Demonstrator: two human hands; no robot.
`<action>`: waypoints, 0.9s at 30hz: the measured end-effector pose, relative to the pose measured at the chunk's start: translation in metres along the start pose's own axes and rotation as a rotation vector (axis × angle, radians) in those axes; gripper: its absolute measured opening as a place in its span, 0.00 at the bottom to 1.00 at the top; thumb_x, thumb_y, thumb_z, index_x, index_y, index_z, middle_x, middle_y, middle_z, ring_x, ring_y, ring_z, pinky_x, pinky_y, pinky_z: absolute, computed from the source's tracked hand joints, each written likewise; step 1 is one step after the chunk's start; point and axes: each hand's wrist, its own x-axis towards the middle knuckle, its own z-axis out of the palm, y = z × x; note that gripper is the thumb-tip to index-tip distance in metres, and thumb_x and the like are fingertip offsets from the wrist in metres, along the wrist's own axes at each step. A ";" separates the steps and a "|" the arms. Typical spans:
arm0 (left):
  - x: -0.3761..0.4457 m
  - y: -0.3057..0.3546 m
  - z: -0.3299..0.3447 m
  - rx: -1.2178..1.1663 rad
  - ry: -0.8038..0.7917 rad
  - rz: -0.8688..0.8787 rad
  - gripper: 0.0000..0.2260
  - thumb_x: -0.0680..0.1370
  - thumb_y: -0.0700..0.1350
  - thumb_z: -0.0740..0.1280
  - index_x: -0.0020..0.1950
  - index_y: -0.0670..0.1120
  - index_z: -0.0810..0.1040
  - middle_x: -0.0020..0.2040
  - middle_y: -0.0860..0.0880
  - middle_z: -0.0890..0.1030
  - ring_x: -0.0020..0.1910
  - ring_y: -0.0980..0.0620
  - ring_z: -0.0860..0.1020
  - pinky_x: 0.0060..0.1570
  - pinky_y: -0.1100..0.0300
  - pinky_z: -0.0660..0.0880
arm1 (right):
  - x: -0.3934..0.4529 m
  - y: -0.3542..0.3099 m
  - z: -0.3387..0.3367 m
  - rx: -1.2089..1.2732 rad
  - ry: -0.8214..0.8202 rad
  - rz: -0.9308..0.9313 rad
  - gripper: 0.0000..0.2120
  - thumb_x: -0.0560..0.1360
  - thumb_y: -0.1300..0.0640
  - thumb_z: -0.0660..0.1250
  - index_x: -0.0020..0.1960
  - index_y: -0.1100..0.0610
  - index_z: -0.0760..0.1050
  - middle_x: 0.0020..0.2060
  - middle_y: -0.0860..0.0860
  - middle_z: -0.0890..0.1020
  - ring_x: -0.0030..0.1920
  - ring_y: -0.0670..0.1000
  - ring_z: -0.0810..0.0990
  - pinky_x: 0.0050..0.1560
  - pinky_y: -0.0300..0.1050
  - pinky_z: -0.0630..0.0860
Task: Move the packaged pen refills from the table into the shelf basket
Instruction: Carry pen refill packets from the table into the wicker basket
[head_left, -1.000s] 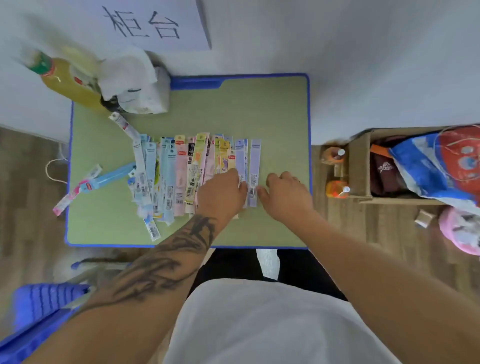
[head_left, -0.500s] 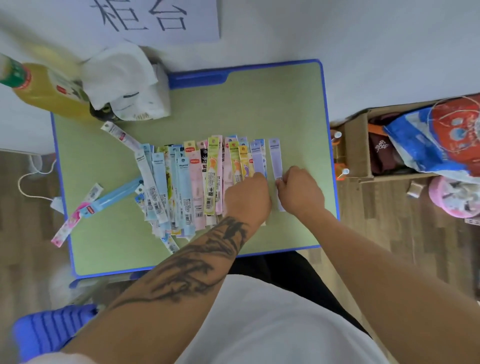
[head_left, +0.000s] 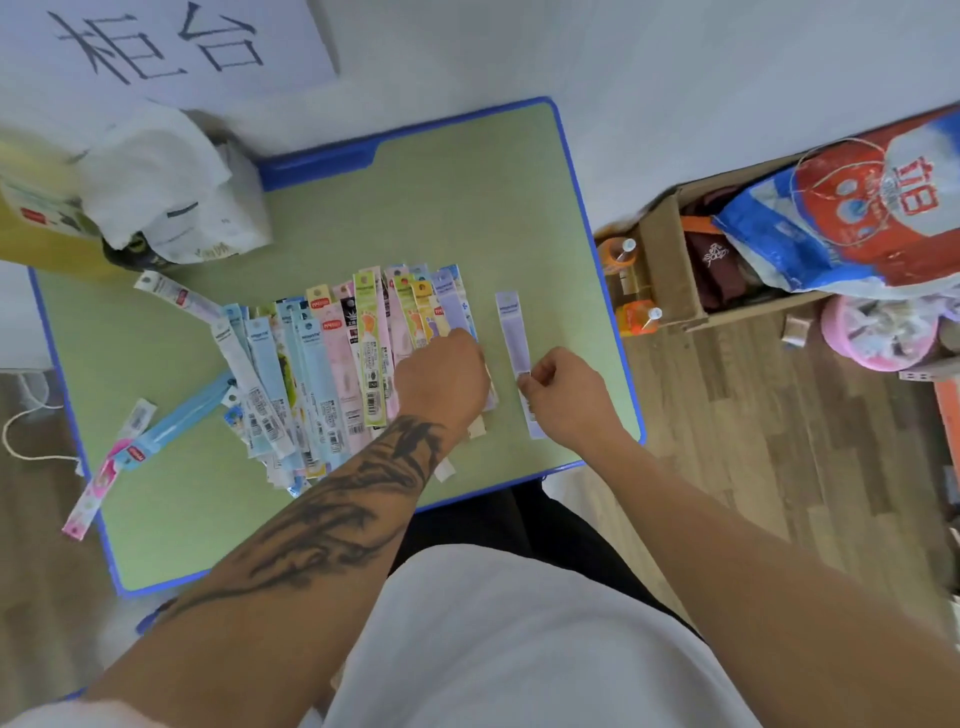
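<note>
Refill packets (head_left: 332, 364) lie fanned in one overlapping row across the middle of the green bench (head_left: 467, 208), too many and too overlapped to count. One lilac packet (head_left: 517, 353) lies apart to the right, near the blue right edge. The right hand (head_left: 563, 397) pinches its lower part with curled fingers. The left hand (head_left: 441, 379) rests curled on the row's right end. Three more packets (head_left: 156, 431) lie loose at the left edge. Open bench remains behind the row.
</note>
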 end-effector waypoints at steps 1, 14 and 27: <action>0.000 0.002 -0.001 0.005 -0.016 -0.008 0.08 0.85 0.43 0.57 0.59 0.43 0.75 0.42 0.49 0.72 0.40 0.44 0.72 0.40 0.54 0.65 | -0.003 0.003 -0.001 0.018 0.000 0.000 0.10 0.82 0.50 0.66 0.48 0.56 0.73 0.42 0.51 0.81 0.44 0.53 0.80 0.39 0.44 0.73; -0.036 0.054 -0.023 -0.340 0.140 0.329 0.11 0.80 0.47 0.65 0.39 0.46 0.72 0.42 0.48 0.75 0.38 0.46 0.75 0.38 0.52 0.71 | -0.044 0.033 -0.044 0.368 0.192 0.012 0.09 0.79 0.50 0.71 0.45 0.53 0.74 0.39 0.49 0.83 0.40 0.50 0.82 0.42 0.46 0.75; -0.137 0.238 -0.003 -0.840 -0.110 0.429 0.17 0.76 0.41 0.76 0.47 0.52 0.68 0.41 0.49 0.85 0.36 0.49 0.83 0.38 0.55 0.78 | -0.145 0.171 -0.173 1.006 0.489 0.004 0.09 0.77 0.54 0.75 0.51 0.57 0.77 0.40 0.55 0.86 0.33 0.47 0.80 0.34 0.40 0.75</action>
